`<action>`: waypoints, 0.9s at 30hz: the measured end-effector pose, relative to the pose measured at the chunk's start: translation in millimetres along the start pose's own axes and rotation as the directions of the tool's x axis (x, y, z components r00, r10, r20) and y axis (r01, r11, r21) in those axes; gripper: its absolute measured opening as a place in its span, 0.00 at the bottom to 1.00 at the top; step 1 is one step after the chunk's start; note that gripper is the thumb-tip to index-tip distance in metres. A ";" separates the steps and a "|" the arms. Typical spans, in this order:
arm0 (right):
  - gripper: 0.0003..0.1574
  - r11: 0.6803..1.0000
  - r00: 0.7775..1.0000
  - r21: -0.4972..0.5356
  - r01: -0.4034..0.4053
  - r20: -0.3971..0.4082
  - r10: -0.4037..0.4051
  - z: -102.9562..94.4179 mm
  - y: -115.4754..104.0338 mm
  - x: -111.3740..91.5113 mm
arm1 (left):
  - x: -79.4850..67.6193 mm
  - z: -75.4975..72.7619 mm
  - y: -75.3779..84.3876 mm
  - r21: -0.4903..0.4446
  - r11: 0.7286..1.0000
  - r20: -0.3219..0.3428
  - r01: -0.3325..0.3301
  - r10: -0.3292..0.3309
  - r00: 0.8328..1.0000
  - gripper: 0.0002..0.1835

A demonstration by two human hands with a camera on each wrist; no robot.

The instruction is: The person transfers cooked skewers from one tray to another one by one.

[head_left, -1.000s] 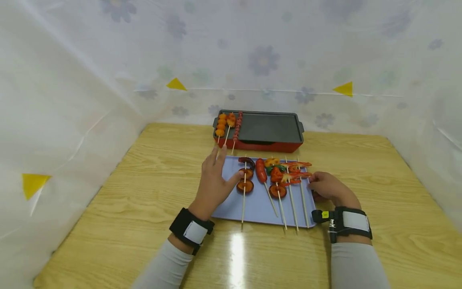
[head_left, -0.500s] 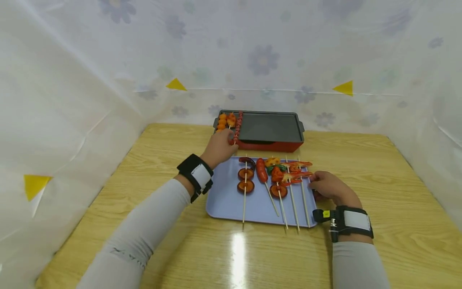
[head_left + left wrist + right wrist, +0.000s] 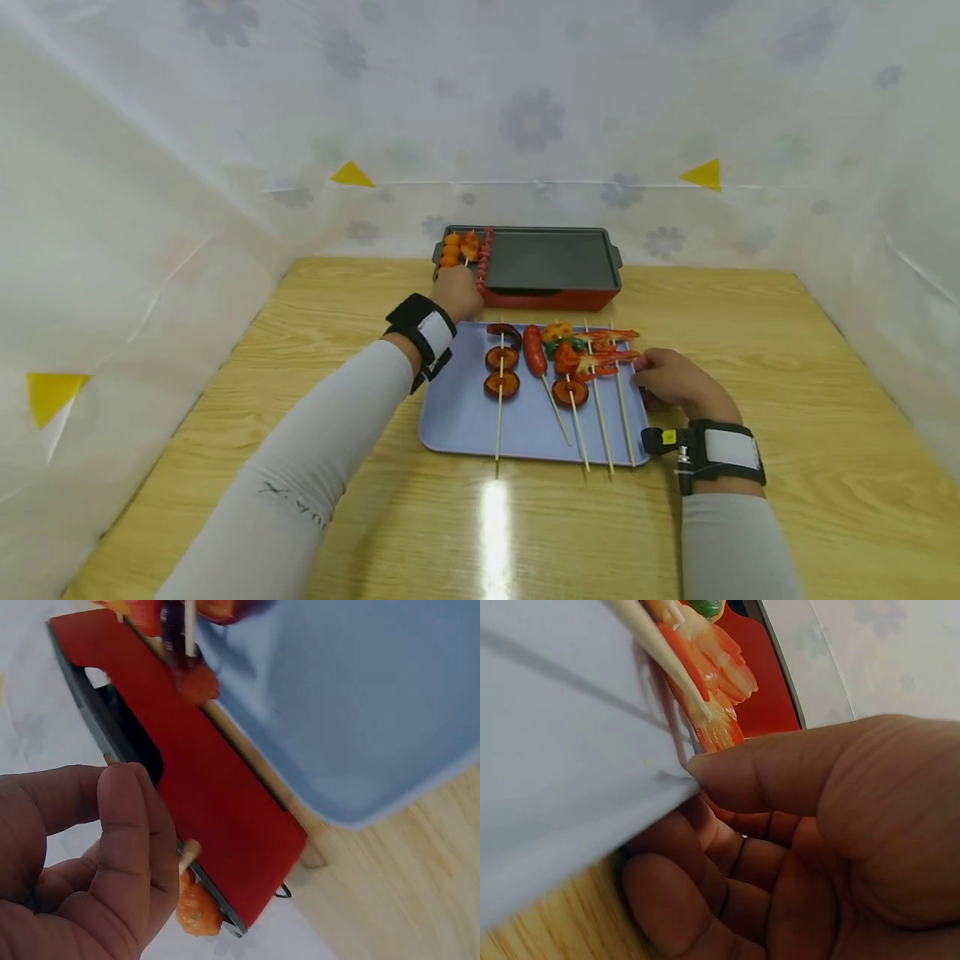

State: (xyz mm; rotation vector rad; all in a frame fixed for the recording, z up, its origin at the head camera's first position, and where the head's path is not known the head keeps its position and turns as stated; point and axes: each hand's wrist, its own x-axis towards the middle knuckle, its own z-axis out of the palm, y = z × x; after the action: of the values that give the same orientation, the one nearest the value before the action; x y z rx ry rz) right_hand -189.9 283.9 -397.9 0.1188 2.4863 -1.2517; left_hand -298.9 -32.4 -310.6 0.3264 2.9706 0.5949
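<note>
My left hand reaches to the front left of a red and black toy grill. Its thumb and fingertips pinch a skewer's stick there, and only a small brown bit shows past the fingers in the left wrist view; which skewer cannot be told. On the grill lie a skewer of orange balls, a skewer with an orange-brown piece and a red meat skewer. My right hand grips the right edge of a pale blue tray, thumb on top and fingers below in the right wrist view.
On the tray lie a mushroom skewer, a sausage skewer, a mixed skewer and shrimp skewers. The wooden table extends around it. A pale flowered sheet hangs behind.
My left hand has moved forward from over the tray's left part to the grill's front left, and its fingers have closed in a pinch. The right hand keeps holding the tray edge.
</note>
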 end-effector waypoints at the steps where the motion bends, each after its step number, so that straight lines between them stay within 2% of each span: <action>1: 0.07 1.000 1.000 0.001 0.004 0.005 -0.004 1.0 -0.9 0.2 | -1.1 -1.3 -0.6 -0.018 1.000 0.016 0.008 -0.007 1.000 0.24; 3: 0.07 1.000 1.000 0.003 -0.007 0.010 0.007 2.9 -2.9 1.2 | -6.2 -5.0 -1.6 -0.104 0.994 0.043 0.020 -0.015 0.999 0.24; 5: 0.08 1.000 1.000 0.008 -0.015 0.016 0.015 4.1 -4.8 2.6 | -15.1 -9.3 -2.4 -0.213 0.977 0.052 0.019 -0.009 0.999 0.21; 8: 0.09 1.000 1.000 0.003 -0.017 0.009 0.017 4.6 -7.7 3.7 | -36.9 -15.4 -4.2 -0.383 0.924 0.034 -0.002 0.017 0.999 0.09; 9: 0.09 1.000 1.000 0.002 -0.015 0.008 0.015 4.8 -8.0 3.8 | -45.0 -15.9 -5.7 -0.414 0.910 0.027 -0.010 0.024 0.999 0.04; 10: 0.10 1.000 1.000 -0.001 -0.009 0.010 0.009 4.9 -8.0 3.7 | -53.8 -15.9 -7.6 -0.440 0.898 0.024 -0.017 0.031 0.999 0.02; 11: 0.10 1.000 1.000 -0.006 -0.006 0.011 0.006 4.9 -7.8 3.5 | -62.6 -14.8 -10.2 -0.460 0.887 0.024 -0.020 0.035 0.999 0.06; 13: 0.09 1.000 1.000 -0.006 0.005 0.023 -0.004 5.0 -7.0 3.2 | -79.0 -10.6 -16.6 -0.485 0.875 0.033 -0.015 0.036 0.999 0.11; 18: 0.09 1.000 0.999 -0.009 0.018 0.027 -0.017 2.2 -5.7 5.6 | -110.7 9.2 -34.6 -0.516 0.857 0.037 -0.002 0.025 0.999 0.09; 22: 0.09 1.000 1.000 -0.010 0.009 0.028 -0.008 0.4 -7.1 9.7 | -126.3 24.4 -43.5 -0.515 0.857 0.033 0.005 0.014 0.999 0.05; 27: 0.09 1.000 0.999 -0.006 0.000 0.040 0.000 0.2 -5.6 12.2 | -143.6 33.3 -44.4 -0.505 0.862 0.043 0.038 -0.019 0.999 0.02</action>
State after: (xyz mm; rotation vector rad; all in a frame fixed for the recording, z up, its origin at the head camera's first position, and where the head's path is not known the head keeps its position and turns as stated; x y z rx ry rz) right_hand -202.5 279.3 -397.9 0.0919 2.4561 -1.2345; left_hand -163.2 -92.6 -351.3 0.2371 2.6367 1.3075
